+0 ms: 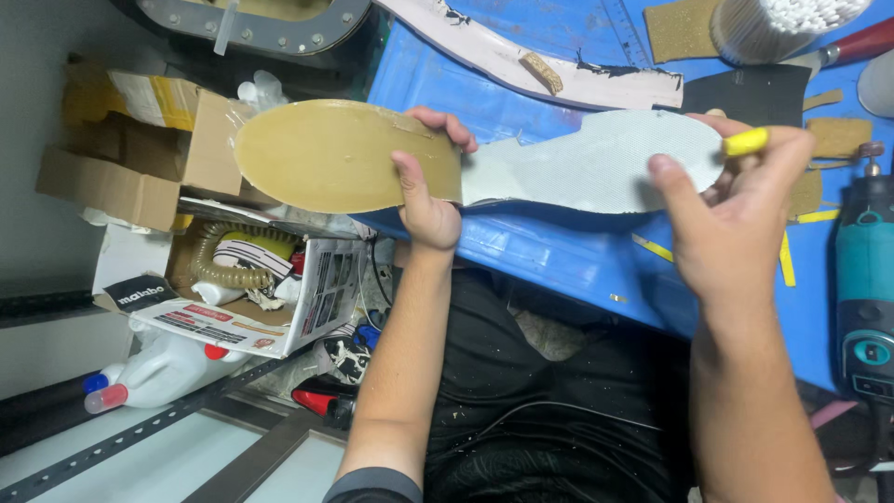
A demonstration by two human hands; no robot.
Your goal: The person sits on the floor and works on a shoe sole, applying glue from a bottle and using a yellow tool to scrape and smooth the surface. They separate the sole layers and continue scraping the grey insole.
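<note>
- Two hands on one workpiece: a long shoe-sole blank (pixel 475 158) held flat across the middle of the frame, over the near edge of the blue bench (pixel 559 251).
- Blank has 2 zones: tan, glossy forepart at centre-left, pale grey textured heel part at centre-right.
- Left hand (pixel 426 200) grips the blank at the waist, where tan meets grey; thumb on top, fingers curled over the far edge, closed tight on it.
- Right hand (pixel 731 219) sits at the heel end, thumb pressed on the grey face, fingers wrapped round a yellow marker (pixel 745 142), closed on it. Tip hidden behind the fingers, so can't tell if it touches the sole.
- Progress, as judged: outline looks already cut, a few jagged nicks along the grey part's top edge near the waist. No drawn line visible on either zone, so marking looks barely begun, if at all.
- Edges: tan end overhangs the bench, hanging above cardboard boxes (pixel 140 140) at left. Heel end lies over the bench, near yellow offcut strips (pixel 787 256).
- Room: centre bench strip below the blank is open. Right side is tighter, w/ a teal rotary tool (pixel 866 270) at the right edge, cork scraps (pixel 680 28) and a tub of cotton swabs (pixel 782 23) at upper right.
- A pale sole strip (pixel 521 56) lies along the top centre, well apart from the hands.
</note>
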